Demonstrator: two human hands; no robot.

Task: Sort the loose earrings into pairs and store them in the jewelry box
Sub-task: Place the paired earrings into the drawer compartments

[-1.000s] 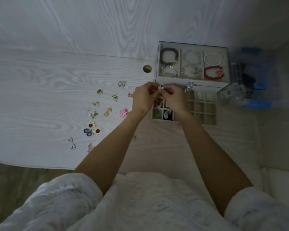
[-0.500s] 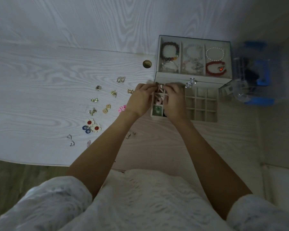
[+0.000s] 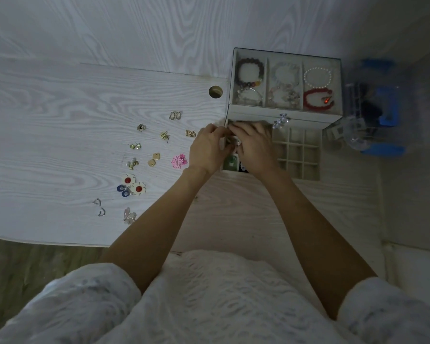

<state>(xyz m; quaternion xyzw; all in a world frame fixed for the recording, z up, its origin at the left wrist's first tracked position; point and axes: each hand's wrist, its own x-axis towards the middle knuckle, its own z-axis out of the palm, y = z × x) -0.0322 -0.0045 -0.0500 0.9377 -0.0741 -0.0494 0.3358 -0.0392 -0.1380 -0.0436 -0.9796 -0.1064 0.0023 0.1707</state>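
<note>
The jewelry box (image 3: 284, 115) stands at the back right of the desk, its gridded drawer (image 3: 299, 155) pulled out toward me. My left hand (image 3: 207, 150) and my right hand (image 3: 255, 147) meet over the drawer's left cells, fingertips together on a small earring that is mostly hidden. Loose earrings lie in pairs on the desk to the left: a pink flower pair (image 3: 179, 161), gold squares (image 3: 154, 159), white-and-red flowers (image 3: 133, 184), blue rings (image 3: 123, 190), gold hoops (image 3: 175, 115) and silver hearts (image 3: 99, 207).
Bracelets fill the box's three glass-topped compartments (image 3: 250, 80). A clear and blue plastic organiser (image 3: 372, 120) stands right of the box. A cable hole (image 3: 215, 91) sits in the desk left of the box. The desk's front edge (image 3: 47, 242) runs at lower left.
Both hands have lowered from just above the drawer's back edge down into its left cells, still together. The camera has tilted a little.
</note>
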